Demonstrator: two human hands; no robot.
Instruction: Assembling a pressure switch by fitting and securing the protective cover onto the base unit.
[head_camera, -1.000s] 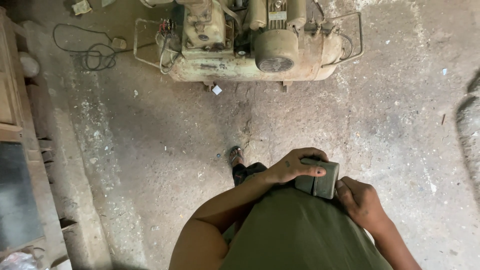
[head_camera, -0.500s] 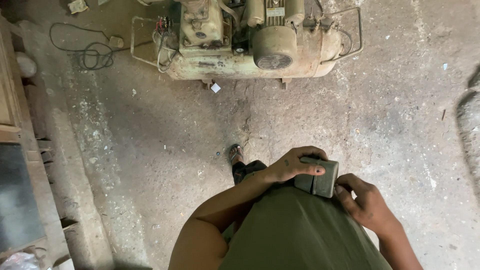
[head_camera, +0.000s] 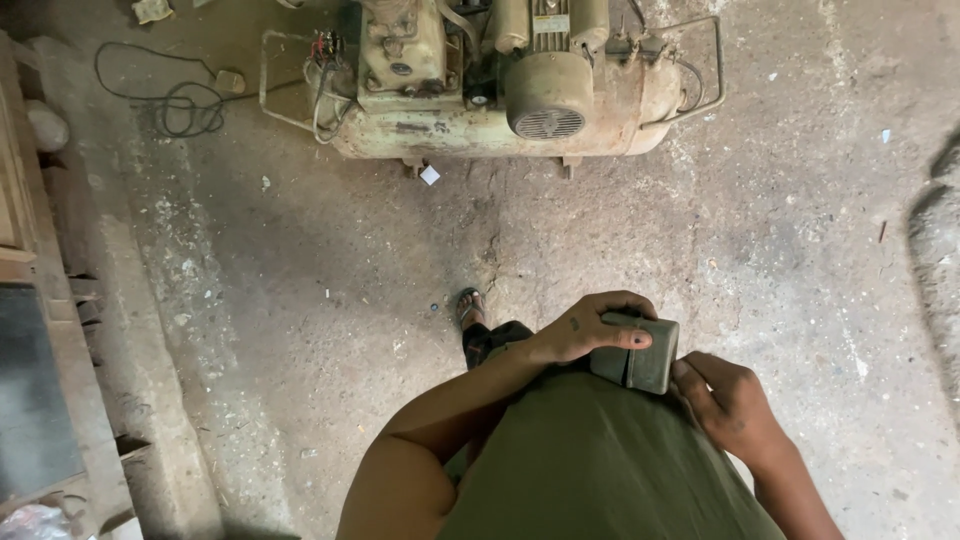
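Observation:
My left hand (head_camera: 590, 328) wraps over the top of a small grey-green rectangular block (head_camera: 640, 358) held against my olive shirt at waist height. My right hand (head_camera: 728, 402) sits just right of the block, its fingertips touching the block's lower right edge. My foot in a sandal (head_camera: 469, 306) shows on the concrete floor below my left forearm.
An old cream-coloured air compressor (head_camera: 500, 85) with a tank, motor and wire frame stands on the floor ahead. A black cable (head_camera: 165, 100) coils at its left. Wooden furniture (head_camera: 30, 300) and a raised concrete ledge run along the left edge. A small white scrap (head_camera: 429, 175) lies near the compressor.
The view has drifted slightly so the compressor sits a little higher. Both hands stay on the block with hardly any movement.

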